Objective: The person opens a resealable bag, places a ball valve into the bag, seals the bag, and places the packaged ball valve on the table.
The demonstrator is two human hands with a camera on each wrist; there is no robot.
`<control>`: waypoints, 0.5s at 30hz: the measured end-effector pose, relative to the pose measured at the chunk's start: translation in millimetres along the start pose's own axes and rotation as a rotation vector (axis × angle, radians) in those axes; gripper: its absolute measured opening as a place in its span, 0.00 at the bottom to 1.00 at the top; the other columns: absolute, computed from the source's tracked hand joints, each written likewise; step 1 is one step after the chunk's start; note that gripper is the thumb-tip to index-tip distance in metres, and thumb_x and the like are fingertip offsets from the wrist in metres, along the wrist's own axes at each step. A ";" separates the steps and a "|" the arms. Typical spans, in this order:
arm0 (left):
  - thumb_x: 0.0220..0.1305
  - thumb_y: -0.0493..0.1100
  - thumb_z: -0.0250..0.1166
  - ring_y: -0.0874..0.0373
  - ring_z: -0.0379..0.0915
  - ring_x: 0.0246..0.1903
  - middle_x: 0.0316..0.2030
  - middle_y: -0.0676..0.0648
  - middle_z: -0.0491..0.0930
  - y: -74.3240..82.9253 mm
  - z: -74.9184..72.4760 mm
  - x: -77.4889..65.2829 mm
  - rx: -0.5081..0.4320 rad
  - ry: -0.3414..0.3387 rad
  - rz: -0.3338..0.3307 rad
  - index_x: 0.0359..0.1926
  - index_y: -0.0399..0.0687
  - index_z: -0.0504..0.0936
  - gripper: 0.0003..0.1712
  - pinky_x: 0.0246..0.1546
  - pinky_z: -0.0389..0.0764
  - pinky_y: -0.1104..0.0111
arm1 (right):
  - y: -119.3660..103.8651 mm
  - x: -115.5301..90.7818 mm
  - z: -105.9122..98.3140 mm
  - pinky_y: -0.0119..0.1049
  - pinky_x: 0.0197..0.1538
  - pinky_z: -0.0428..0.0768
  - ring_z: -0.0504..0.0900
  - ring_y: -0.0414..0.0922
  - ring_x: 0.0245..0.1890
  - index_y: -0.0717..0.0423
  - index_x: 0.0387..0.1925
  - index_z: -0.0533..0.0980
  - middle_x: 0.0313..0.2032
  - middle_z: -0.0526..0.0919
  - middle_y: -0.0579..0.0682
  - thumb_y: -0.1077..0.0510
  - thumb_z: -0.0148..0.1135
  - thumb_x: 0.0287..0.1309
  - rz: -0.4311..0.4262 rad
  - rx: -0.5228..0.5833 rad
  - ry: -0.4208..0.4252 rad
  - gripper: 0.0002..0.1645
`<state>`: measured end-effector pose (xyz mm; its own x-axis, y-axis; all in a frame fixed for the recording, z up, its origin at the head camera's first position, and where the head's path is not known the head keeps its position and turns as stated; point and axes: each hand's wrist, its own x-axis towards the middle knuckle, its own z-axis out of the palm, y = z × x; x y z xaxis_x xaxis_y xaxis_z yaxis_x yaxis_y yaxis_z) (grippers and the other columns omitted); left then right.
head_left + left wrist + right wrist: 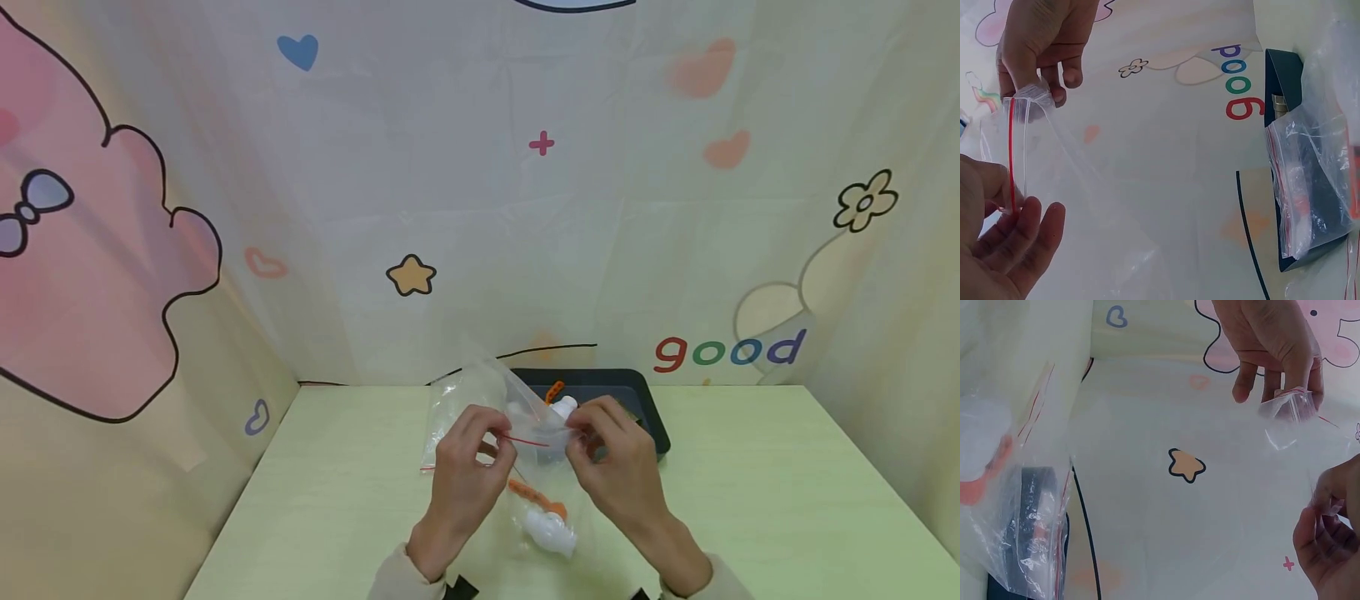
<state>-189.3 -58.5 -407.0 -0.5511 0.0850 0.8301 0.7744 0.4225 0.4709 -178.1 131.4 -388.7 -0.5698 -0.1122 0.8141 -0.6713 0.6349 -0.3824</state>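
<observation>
A clear zip bag with a red line along its mouth is stretched between both hands. My left hand pinches one end of the mouth between thumb and fingers. The opposite end is pinched by my right hand, at about the same height. Below and between the hands, in the head view, a white bottle-shaped item and an orange strip show inside clear plastic. Behind the hands, another white piece and an orange piece appear at the dark tray.
Another clear bag with a red edge is left of the tray, partly behind my left hand. One more red-lined bag overlaps the tray in the left wrist view. A printed curtain rises behind the pale table.
</observation>
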 end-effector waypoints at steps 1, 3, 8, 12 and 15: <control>0.49 0.23 0.60 0.63 0.76 0.29 0.32 0.50 0.77 -0.9 -0.7 -0.2 0.005 0.007 0.002 0.33 0.44 0.78 0.14 0.26 0.79 0.81 | 1.7 -0.4 -0.7 0.22 0.27 0.76 0.74 0.34 0.25 0.56 0.29 0.78 0.31 0.77 0.46 0.75 0.63 0.41 -0.004 -0.001 0.005 0.14; 0.48 0.23 0.59 0.64 0.75 0.28 0.32 0.50 0.77 -1.8 -2.3 -0.7 0.016 0.016 -0.001 0.32 0.44 0.78 0.14 0.26 0.78 0.82 | 5.0 -1.5 -2.0 0.22 0.27 0.76 0.74 0.35 0.24 0.56 0.29 0.78 0.31 0.77 0.48 0.74 0.61 0.42 -0.008 0.000 0.012 0.12; 0.46 0.23 0.58 0.65 0.73 0.25 0.31 0.51 0.75 -2.8 -5.2 -2.2 0.086 0.024 0.031 0.29 0.45 0.77 0.13 0.25 0.77 0.82 | 10.7 -4.1 -3.7 0.21 0.26 0.73 0.72 0.35 0.23 0.57 0.27 0.78 0.30 0.76 0.49 0.73 0.59 0.42 -0.022 -0.029 0.024 0.11; 0.45 0.24 0.59 0.65 0.73 0.24 0.30 0.52 0.75 -2.1 -6.7 -3.5 0.168 0.022 0.052 0.28 0.45 0.78 0.13 0.23 0.75 0.83 | 12.9 -6.4 -3.6 0.19 0.26 0.69 0.70 0.35 0.23 0.57 0.26 0.78 0.30 0.76 0.48 0.74 0.60 0.40 -0.040 -0.068 0.031 0.12; 0.45 0.25 0.60 0.66 0.75 0.24 0.31 0.52 0.77 -1.3 -7.5 -4.6 0.205 0.007 0.051 0.29 0.46 0.79 0.13 0.20 0.74 0.84 | 13.2 -7.0 -4.2 0.19 0.26 0.68 0.69 0.35 0.23 0.57 0.26 0.78 0.30 0.76 0.47 0.76 0.60 0.38 -0.042 -0.087 0.038 0.13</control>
<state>-185.4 -66.2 -409.2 -0.5102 0.1049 0.8537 0.7213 0.5929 0.3582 -181.0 143.7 -397.6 -0.5224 -0.1124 0.8453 -0.6495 0.6947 -0.3091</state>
